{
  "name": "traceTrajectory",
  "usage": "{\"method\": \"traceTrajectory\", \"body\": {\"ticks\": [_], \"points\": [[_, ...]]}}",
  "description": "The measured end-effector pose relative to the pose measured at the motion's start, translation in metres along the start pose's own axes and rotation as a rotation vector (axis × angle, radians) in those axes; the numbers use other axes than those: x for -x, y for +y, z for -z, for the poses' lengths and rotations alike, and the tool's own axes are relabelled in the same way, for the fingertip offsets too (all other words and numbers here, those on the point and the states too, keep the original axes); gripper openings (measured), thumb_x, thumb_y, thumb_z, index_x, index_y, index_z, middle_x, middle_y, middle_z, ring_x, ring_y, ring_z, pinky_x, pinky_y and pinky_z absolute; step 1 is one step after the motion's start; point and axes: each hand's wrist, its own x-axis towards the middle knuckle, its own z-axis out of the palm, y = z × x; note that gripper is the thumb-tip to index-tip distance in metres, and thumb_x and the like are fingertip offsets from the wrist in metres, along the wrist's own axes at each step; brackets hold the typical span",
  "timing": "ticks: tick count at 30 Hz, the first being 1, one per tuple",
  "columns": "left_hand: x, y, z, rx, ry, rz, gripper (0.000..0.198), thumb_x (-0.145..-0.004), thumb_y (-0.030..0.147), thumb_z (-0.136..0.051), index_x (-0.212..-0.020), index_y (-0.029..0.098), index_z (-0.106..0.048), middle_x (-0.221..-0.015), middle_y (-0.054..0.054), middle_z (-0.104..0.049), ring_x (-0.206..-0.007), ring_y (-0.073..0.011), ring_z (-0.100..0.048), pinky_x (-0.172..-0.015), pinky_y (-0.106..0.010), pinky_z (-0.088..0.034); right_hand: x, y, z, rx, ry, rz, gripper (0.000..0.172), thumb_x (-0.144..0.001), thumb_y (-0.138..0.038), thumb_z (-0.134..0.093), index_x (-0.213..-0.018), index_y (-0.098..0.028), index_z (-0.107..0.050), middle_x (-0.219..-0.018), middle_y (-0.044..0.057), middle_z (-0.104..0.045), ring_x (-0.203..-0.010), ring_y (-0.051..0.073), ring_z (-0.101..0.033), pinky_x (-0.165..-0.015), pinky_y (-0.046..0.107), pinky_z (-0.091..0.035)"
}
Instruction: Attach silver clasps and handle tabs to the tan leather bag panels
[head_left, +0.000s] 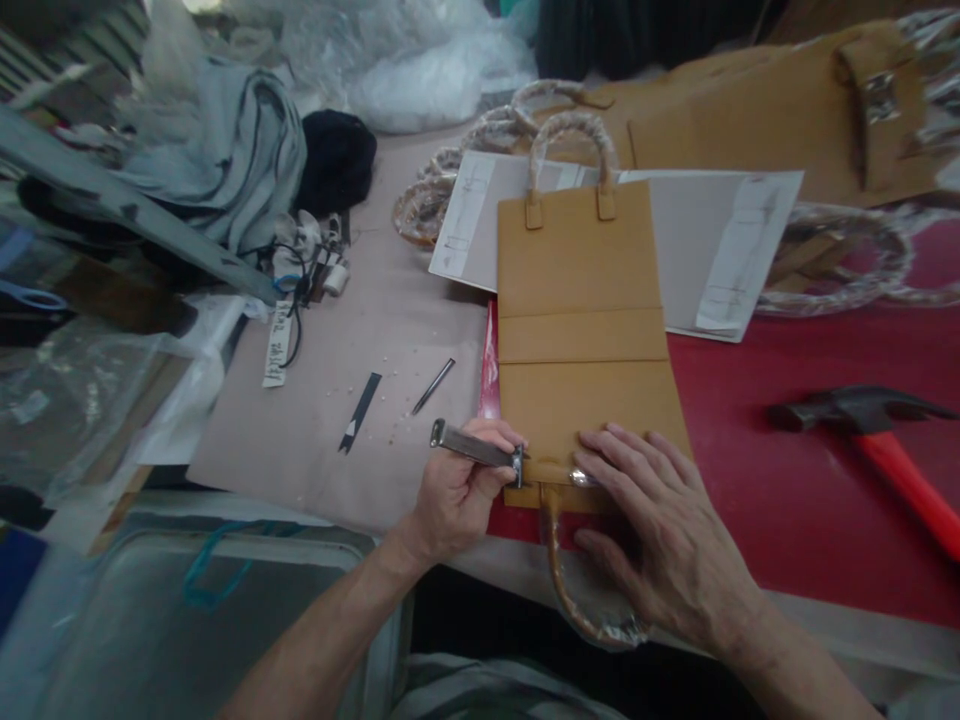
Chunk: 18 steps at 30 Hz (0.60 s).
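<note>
A tan leather bag piece (581,270) lies flat over the table's front part, one wrapped handle (574,130) at its far end and another handle (556,560) hanging over the near edge. My left hand (457,495) is closed around a metal punch-like tool (476,447), its forked end at the piece's near left corner. My right hand (660,510) lies spread on the near right part, fingers flat on the leather. A small shiny metal fitting (581,478) shows by its fingertips.
A claw hammer (892,440) with a red handle lies right on the red mat (750,470). Left are a dark flat strip (360,412) and a thin metal rod (433,386). Behind lie a pale board (690,240) and more tan bag pieces (735,110). A grey bar (135,205) crosses the left side.
</note>
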Motion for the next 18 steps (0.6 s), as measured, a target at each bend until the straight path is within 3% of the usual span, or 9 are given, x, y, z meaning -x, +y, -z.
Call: {"method": "traceTrajectory", "body": {"ticks": [10, 18], "points": [[0.0038, 0.0023, -0.0055, -0.214, -0.041, -0.154, 0.021, -0.095, 0.011, -0.055, -0.115, 0.018, -0.055, -0.109, -0.01, -0.064, -0.106, -0.0216, -0.064, -0.09, -0.04, -0.058, 0.0018, -0.0001, -0.0006, -0.005, 0.01, -0.008, 0.054, -0.092, -0.04, -0.059, -0.14, -0.017, -0.051, -0.149, 0.014, -0.053, -0.142, 0.032, -0.041, -0.118, 0.055, -0.026], [-0.002, 0.0041, -0.0032, -0.18, -0.069, -0.074, 0.015, -0.096, 0.012, -0.053, -0.109, 0.018, -0.055, -0.111, -0.012, -0.069, -0.108, -0.0227, -0.068, -0.094, -0.043, -0.057, 0.0025, 0.0001, -0.0018, -0.027, -0.001, -0.016, 0.056, -0.091, -0.042, -0.06, -0.14, -0.018, -0.05, -0.149, 0.013, -0.053, -0.142, 0.033, -0.041, -0.118, 0.056, -0.026]]}}
